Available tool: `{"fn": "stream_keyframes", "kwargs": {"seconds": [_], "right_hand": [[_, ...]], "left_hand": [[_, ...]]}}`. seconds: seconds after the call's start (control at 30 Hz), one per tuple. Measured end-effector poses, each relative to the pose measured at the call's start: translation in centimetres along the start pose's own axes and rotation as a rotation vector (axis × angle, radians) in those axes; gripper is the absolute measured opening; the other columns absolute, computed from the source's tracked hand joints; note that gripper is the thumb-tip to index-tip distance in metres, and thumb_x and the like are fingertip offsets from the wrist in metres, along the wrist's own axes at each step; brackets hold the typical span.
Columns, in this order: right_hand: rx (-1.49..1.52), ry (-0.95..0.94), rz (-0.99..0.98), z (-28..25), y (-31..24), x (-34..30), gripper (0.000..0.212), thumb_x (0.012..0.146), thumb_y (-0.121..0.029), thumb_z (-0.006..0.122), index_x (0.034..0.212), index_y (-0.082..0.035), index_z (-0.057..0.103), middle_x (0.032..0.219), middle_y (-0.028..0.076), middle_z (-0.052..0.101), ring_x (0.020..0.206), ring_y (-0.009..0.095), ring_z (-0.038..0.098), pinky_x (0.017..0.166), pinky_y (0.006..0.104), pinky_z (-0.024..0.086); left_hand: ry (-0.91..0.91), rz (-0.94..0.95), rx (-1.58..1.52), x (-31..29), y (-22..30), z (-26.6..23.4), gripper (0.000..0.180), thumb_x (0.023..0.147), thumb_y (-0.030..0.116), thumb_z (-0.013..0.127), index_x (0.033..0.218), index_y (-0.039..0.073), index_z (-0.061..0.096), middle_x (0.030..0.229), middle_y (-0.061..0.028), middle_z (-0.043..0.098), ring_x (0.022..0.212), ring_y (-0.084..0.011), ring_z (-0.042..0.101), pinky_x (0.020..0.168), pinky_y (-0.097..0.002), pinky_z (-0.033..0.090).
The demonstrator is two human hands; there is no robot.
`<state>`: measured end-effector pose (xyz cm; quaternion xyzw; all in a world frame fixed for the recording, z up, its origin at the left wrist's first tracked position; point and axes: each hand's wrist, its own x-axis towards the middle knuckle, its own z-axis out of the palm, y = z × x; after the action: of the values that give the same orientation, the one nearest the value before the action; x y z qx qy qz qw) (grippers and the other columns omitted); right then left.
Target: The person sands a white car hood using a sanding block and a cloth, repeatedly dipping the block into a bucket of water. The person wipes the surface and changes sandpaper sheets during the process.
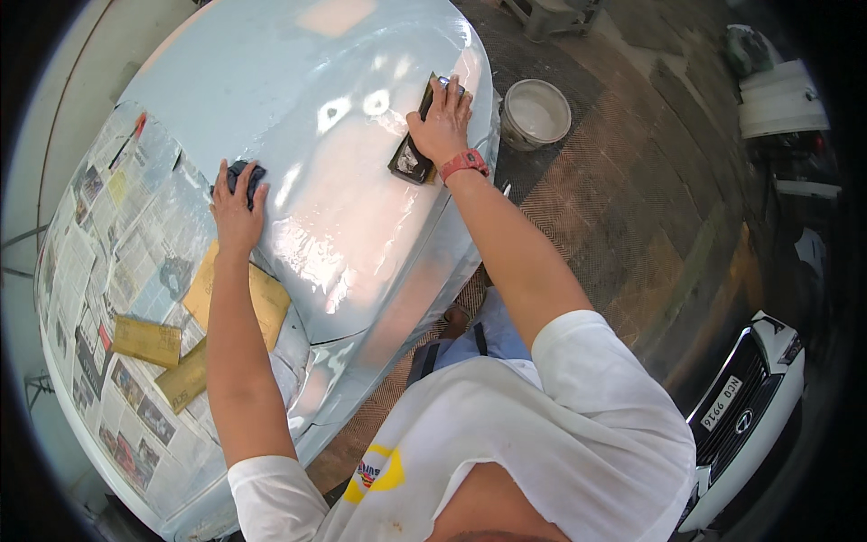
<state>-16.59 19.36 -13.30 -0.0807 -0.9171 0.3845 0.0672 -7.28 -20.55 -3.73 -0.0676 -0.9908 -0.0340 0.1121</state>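
Observation:
A wet, pale blue-white car body panel with pinkish patches lies under both hands. On its upper right part, my right hand is closed over a long black sanding block that rests flat against the surface. A red watch sits on that wrist. Farther left, near the edge of the papered area, my left hand grips a crumpled dark cloth against the panel. Below this hand, sheets of yellow-brown sandpaper lie partly behind my left forearm.
Newspaper under clear film covers the car's left part. A smaller sandpaper piece and a red-tipped dark tool lie on it. Right of the panel stands a bucket of cloudy liquid. A white car front is at lower right.

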Motion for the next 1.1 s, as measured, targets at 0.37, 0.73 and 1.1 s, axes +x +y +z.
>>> {"fn": "stream_keyframes", "kwargs": {"seconds": [0.37,0.73,1.1], "right_hand": [[-0.01,-0.118,-0.29,-1.4,-2.3,-10.8,0.089,0.098,-0.024,0.064,0.173,0.006,0.025,0.18,0.039,0.007,0.163,0.067,0.003,0.135,0.0692,0.014],[-0.019,-0.148,-0.04,-1.5,9.2,13.0,0.088,0.098,-0.038,0.064,0.172,-0.002,0.033,0.181,0.034,0.017,0.168,0.055,0.012,0.138,0.0607,0.016],[0.133,-0.056,-0.181,-1.5,3.2,2.6,0.067,0.098,-0.019,0.071,0.157,0.0,0.045,0.171,0.032,0.028,0.159,0.057,0.028,0.132,0.0621,0.03]], "left_hand": [[-0.004,-0.301,0.031,4.0,0.3,0.9,0.044,0.113,0.047,0.058,0.154,0.034,0.065,0.175,-0.007,0.041,0.153,-0.0385,0.047,0.129,-0.0591,0.032],[0.041,-0.258,-0.012,4.3,-0.4,2.0,0.041,0.112,0.045,0.061,0.15,0.031,0.068,0.173,-0.0082,0.045,0.156,-0.037,0.045,0.132,-0.0583,0.027],[0.048,-0.256,-0.023,5.0,-0.4,1.8,0.04,0.113,0.041,0.062,0.151,0.028,0.067,0.171,-0.0124,0.047,0.154,-0.0403,0.046,0.129,-0.0569,0.033]]}}
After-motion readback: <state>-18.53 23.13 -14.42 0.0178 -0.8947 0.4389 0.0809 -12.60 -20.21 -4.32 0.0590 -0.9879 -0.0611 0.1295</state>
